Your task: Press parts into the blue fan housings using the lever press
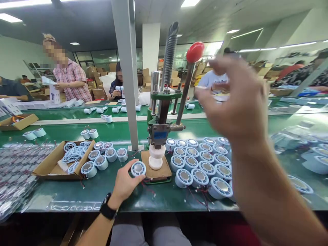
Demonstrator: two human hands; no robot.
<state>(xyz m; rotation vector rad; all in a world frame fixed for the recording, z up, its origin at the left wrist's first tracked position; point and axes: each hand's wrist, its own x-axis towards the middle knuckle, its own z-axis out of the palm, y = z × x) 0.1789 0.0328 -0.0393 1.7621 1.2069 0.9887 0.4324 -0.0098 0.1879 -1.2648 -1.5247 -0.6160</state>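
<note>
My left hand [125, 182], a black watch on its wrist, holds a round light-blue part [138, 168] with a silver centre between thumb and fingers, just left of the press base. The hand press [160, 133] stands in the middle, with a white round die above a white round seat [155, 163] on a brown board [164, 171]. Its lever, tipped with a red knob [195, 52], points up. My right hand [230, 99] is raised to the right of the knob, apart from it, fingers spread and blurred, with nothing in it.
Rows of light-blue round parts [200, 177] with wires stand right of the press. At left are more such parts, a cardboard box [48, 164] of blue rings and stacked grey parts [20, 171]. A grey post [126, 68] rises behind. Other people work across the green bench.
</note>
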